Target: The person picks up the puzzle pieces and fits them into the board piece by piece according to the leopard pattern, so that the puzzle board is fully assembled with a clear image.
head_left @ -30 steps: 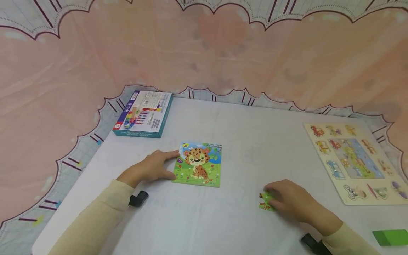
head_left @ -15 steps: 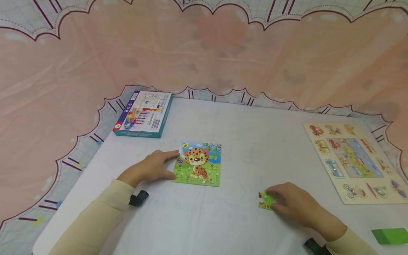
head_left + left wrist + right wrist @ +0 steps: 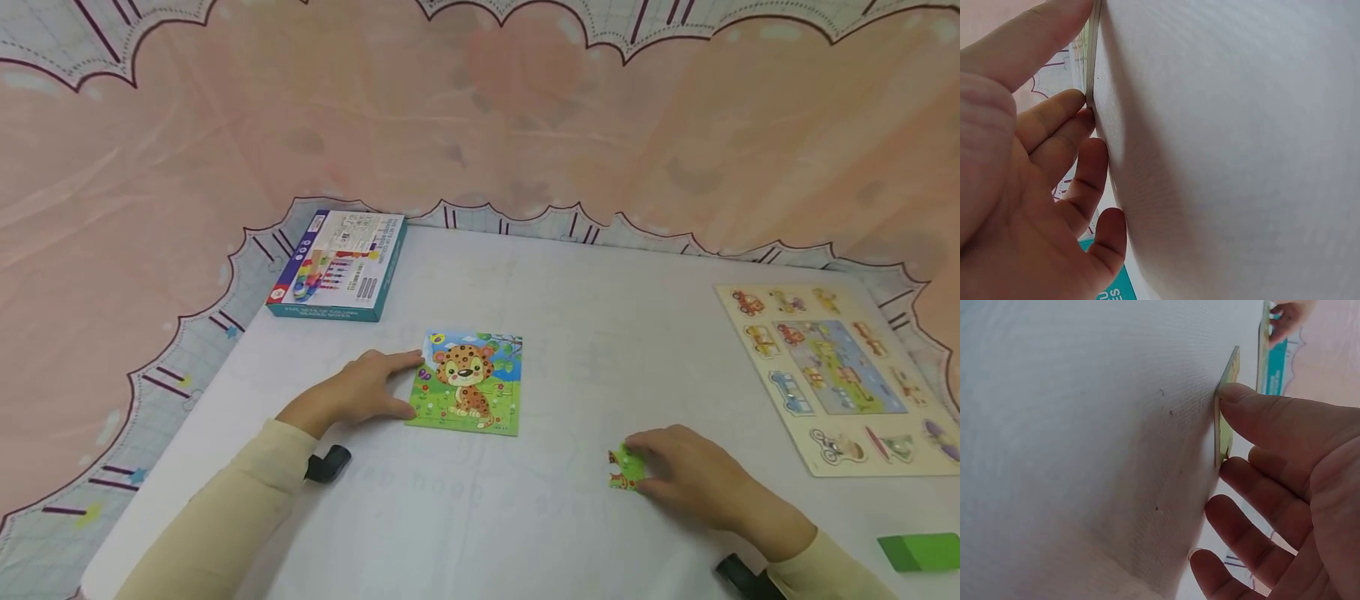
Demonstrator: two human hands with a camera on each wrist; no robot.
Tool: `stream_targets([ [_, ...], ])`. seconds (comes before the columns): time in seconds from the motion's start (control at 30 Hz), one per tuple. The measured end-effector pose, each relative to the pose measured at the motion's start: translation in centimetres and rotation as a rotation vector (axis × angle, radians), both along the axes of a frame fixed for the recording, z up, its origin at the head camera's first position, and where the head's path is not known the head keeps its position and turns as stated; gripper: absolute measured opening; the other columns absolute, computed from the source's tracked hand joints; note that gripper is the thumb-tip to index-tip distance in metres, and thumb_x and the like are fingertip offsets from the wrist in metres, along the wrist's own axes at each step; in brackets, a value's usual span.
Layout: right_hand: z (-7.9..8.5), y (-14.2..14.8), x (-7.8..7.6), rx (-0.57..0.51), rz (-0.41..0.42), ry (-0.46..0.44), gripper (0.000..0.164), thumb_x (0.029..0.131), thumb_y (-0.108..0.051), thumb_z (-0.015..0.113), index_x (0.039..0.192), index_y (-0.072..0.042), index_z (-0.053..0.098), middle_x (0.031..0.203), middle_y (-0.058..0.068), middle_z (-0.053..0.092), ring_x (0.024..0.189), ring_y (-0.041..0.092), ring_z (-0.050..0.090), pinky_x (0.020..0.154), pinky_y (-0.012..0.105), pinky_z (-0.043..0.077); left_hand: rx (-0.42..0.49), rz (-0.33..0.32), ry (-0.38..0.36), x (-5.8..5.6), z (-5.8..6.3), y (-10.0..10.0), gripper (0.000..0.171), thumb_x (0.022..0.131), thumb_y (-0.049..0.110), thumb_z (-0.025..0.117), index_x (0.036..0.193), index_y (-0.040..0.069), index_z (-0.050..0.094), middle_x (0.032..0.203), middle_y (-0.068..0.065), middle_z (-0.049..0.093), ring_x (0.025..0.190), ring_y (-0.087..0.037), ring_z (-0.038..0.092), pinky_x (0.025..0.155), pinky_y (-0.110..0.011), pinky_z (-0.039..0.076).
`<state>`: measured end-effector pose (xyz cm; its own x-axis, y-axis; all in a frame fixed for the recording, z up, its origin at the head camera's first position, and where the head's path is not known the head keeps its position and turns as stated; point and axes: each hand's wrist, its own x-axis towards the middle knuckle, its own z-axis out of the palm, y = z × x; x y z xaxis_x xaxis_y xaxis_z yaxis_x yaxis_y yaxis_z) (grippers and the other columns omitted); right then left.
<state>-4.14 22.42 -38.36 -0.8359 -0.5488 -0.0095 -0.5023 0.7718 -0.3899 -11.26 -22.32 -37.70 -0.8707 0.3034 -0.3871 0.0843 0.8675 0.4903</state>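
A square leopard picture puzzle (image 3: pixel 468 392) lies on the white table. My left hand (image 3: pixel 356 392) rests beside it, index finger and thumb spread along its left side, fingertips right at the edge. In the left wrist view the puzzle's thin edge (image 3: pixel 1092 56) shows between the thumb and the fingers. Off to the right, my right hand (image 3: pixel 693 479) holds a small green puzzle piece (image 3: pixel 624 469) with red and spotted print, low over the table. The right wrist view has the thumb on the piece's face (image 3: pixel 1225 431) and the index fingertip at its lower end.
A flat teal-sided box (image 3: pixel 337 265) sits at the back left. At the right lies a cream picture board (image 3: pixel 813 450) with vehicles and toys, and a green block (image 3: pixel 918 552) is in front of it. A patterned peach curtain (image 3: pixel 480 125) hangs behind the white table (image 3: pixel 555 517).
My right hand has shifted slightly right, and more of the small piece shows beyond its fingers. The left hand and the leopard puzzle stay put.
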Motion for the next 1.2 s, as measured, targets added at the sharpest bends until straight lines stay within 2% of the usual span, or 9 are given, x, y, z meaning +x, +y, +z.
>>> stream_targets([
  [0.4,-0.4,-0.8,-0.5,0.017,-0.007,0.073,0.037,0.078,-0.017,0.085,0.111,-0.008,0.071,0.108,0.002,0.071,0.102,0.023,0.066,0.086,0.044,0.054,0.004,0.002,0.007,-0.1,-0.3,0.0,0.085,0.082,0.036,0.083,0.155,0.02,0.041,0.15,-0.018,0.043,0.131,-0.038,0.041,0.105,-0.062,0.037],
  [0.67,-0.3,-1.2,-0.7,0.002,0.001,0.065,0.039,0.078,-0.016,0.085,0.112,-0.002,0.069,0.109,0.006,0.07,0.101,0.026,0.065,0.087,0.045,0.054,0.006,0.012,-0.002,-0.1,-0.4,-0.1,0.085,0.082,0.036,0.083,0.155,0.021,0.042,0.149,-0.02,0.043,0.131,-0.039,0.041,0.105,-0.063,0.036],
  [0.93,-0.3,-1.7,-1.1,-0.003,0.005,0.057,0.039,0.079,-0.015,0.084,0.111,-0.001,0.069,0.108,0.006,0.069,0.099,0.024,0.065,0.086,0.044,0.054,0.018,0.019,-0.002,0.2,-0.3,0.1,0.084,0.081,0.035,0.084,0.154,0.021,0.043,0.151,-0.02,0.042,0.135,-0.042,0.038,0.106,-0.064,0.035],
  [1.2,-0.2,-2.3,-1.3,-0.022,0.022,0.058,0.039,0.08,-0.016,0.084,0.112,-0.002,0.068,0.109,0.005,0.069,0.1,0.022,0.064,0.086,0.043,0.055,0.014,0.011,0.003,0.0,-0.4,-0.2,0.084,0.081,0.037,0.084,0.153,0.022,0.044,0.148,-0.018,0.045,0.128,-0.036,0.043,0.104,-0.061,0.038],
])
